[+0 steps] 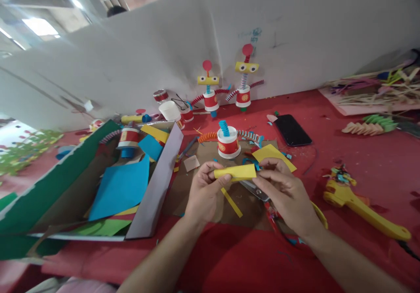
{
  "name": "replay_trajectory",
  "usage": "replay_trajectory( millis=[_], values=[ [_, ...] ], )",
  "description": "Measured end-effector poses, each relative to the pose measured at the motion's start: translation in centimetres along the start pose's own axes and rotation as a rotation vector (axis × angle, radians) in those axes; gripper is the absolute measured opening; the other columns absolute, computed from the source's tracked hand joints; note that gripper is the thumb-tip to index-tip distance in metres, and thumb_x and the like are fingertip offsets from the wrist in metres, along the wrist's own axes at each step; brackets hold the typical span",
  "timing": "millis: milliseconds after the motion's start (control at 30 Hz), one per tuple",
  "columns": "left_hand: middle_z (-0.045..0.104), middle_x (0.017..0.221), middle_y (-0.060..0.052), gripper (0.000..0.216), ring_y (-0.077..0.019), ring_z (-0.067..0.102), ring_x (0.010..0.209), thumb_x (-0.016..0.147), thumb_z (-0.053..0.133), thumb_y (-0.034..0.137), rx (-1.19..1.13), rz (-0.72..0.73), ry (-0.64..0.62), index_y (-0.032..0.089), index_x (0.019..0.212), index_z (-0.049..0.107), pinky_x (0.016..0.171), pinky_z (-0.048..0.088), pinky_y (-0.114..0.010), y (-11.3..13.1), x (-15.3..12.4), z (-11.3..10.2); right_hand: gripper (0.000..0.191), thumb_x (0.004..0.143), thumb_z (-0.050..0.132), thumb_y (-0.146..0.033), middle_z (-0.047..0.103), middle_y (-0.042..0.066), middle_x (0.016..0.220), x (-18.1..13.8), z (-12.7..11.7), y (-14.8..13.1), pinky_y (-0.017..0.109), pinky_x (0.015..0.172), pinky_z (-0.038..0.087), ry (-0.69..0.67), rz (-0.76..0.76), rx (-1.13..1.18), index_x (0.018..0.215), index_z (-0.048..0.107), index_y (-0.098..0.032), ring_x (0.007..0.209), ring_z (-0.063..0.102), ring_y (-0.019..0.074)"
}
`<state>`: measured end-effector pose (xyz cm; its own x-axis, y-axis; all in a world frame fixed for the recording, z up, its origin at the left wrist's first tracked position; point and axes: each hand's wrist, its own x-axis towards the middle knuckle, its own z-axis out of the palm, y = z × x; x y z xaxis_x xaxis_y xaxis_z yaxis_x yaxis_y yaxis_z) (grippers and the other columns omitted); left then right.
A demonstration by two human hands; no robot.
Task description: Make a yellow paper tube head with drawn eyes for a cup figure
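Observation:
Both hands hold a rolled yellow paper tube above a brown cardboard sheet. My left hand pinches its left end with thumb and fingers. My right hand grips the right end, fingers curled. Just behind the tube stands a red-and-white paper cup figure with a blue spring on top and coiled arms. A loose yellow strip lies under my hands, and scissors lie beneath my right hand. A yellow paper sheet rests behind my right hand.
An open cardboard box with blue, green and yellow paper sits at left. Two finished cup robots stand against the white wall. A black phone lies at back right, a yellow glue gun at right, paper scraps on the red cloth.

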<state>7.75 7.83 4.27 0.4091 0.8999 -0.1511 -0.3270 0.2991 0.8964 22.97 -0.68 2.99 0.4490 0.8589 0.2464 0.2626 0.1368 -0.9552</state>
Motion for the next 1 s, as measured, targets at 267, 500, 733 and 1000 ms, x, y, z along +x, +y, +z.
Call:
replay_trajectory(
  millis=[267, 500, 733, 1000],
  values=[
    [0.066, 0.069, 0.003, 0.029, -0.0077, 0.059, 0.064, 0.064, 0.081, 0.018, 0.043, 0.044, 0.019, 0.018, 0.082, 0.058, 0.064, 0.044, -0.018, -0.62, 0.02, 0.05, 0.013, 0.083, 0.062, -0.030, 0.054, 0.006, 0.102, 0.12, -0.05, 0.21, 0.026, 0.072, 0.049, -0.100, 0.058, 0.096, 0.073, 0.067, -0.023, 0.094, 0.056, 0.0182],
    [0.063, 0.072, 0.003, 0.027, -0.0073, 0.057, 0.067, 0.065, 0.080, 0.020, 0.033, 0.066, 0.035, 0.018, 0.083, 0.060, 0.066, 0.043, -0.018, -0.22, -0.22, 0.23, 0.015, 0.083, 0.062, -0.032, 0.059, 0.007, 0.100, -0.37, 0.19, -0.12, 0.029, 0.072, 0.051, -0.073, 0.021, 0.016, 0.075, 0.071, -0.024, 0.093, 0.059, 0.0204],
    [0.063, 0.071, 0.003, 0.024, -0.0075, 0.057, 0.066, 0.068, 0.078, 0.018, 0.096, 0.120, 0.079, 0.018, 0.083, 0.060, 0.065, 0.043, -0.018, -0.52, -0.37, 0.19, 0.011, 0.083, 0.063, -0.031, 0.053, 0.006, 0.108, -0.20, 0.19, 0.17, 0.029, 0.073, 0.050, -0.105, 0.034, 0.041, 0.080, 0.068, -0.023, 0.092, 0.058, 0.0184],
    [0.065, 0.070, 0.001, 0.026, -0.0086, 0.057, 0.062, 0.066, 0.079, 0.020, 0.160, 0.061, 0.052, 0.017, 0.083, 0.060, 0.059, 0.043, -0.019, -0.83, -0.45, 0.33, 0.018, 0.082, 0.065, -0.039, 0.051, 0.003, 0.090, -0.23, 0.46, 0.60, 0.028, 0.064, 0.045, -0.082, 0.103, 0.003, 0.075, 0.069, -0.023, 0.079, 0.052, 0.0160]
  ],
)
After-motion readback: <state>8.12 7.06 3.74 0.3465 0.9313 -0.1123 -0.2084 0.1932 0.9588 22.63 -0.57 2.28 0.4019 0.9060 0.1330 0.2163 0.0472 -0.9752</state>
